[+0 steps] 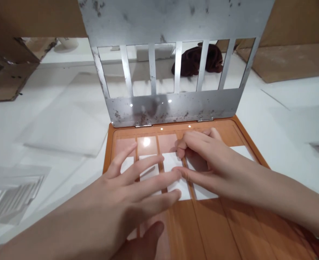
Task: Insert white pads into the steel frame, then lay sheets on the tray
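An orange-brown wooden board (213, 224) with long grooves lies in front of me, and a hinged metal frame with slots (159, 108) stands raised at its far edge. Several white cards (172, 159) lie side by side across the board. My left hand (137, 184) is open, its fingers spread over the left-hand cards, with fingertips on or just above them. Curled in toward the middle card, my right hand (202, 155) has thumb and forefinger at its right side. Its other fingers are tucked and partly hidden. Pale pinkish strips (167, 141) show beyond the cards.
Clear plastic pieces with slots (15, 195) lie on the white table (75, 195) at left, near a translucent sheet (67, 126). Behind the frame sits a dark brown lump (193, 59). Cardboard (289, 61) stands at the back right and left.
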### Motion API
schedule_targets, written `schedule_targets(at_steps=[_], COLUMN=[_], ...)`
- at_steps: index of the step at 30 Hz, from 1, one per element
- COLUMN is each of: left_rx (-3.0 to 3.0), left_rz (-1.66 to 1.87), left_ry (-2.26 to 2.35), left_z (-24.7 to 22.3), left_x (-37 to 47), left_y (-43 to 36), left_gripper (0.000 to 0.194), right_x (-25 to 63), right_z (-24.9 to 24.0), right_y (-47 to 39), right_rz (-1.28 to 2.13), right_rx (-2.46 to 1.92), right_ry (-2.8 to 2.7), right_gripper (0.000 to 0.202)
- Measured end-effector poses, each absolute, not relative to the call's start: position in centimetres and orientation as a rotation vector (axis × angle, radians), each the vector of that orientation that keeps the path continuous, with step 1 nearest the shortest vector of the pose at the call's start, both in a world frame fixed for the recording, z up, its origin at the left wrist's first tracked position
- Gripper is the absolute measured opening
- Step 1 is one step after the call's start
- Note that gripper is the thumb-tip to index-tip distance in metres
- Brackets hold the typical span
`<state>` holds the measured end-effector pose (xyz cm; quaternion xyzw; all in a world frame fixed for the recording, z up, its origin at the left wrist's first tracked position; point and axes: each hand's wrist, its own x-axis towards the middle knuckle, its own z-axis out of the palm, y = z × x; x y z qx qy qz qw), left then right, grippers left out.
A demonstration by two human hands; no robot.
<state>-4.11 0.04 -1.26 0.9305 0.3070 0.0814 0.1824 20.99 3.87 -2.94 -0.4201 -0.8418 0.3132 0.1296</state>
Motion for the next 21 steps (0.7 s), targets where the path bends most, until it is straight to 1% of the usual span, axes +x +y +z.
schedule_targets(at_steps=[5, 8, 10, 17, 21], left_rx=[2.772, 2.862, 2.892, 3.051, 3.096], left_rz=[0.112, 0.097, 0.118, 0.256, 0.276], left_ry=[0.686, 0.689, 0.670, 0.644, 0.644], left_z=[-1.6, -1.5, -1.6, -2.1, -2.0], left_x=[-4.5, -4.7, -4.7, -4.2, -4.2], left_y=[0.1, 0.3, 0.3, 0.3, 0.1], left_gripper=[0.065, 0.062, 0.058, 0.046, 0.046], right_x=[21.0, 21.5, 22.0, 22.4, 22.2], right_z=[-2.7, -2.0, -1.5, -1.7, -2.3], right_y=[4.0, 4.7, 5.4, 6.0, 5.7], right_rz=[1.054, 1.148, 1.067, 0.726, 0.596], right_rx=[-1.332, -1.422, -1.428, -1.211, -1.120], right_ry=[-2.366, -2.182, -2.149, -2.589, -2.662], right_gripper=[0.021, 0.027, 0.030, 0.033, 0.032])
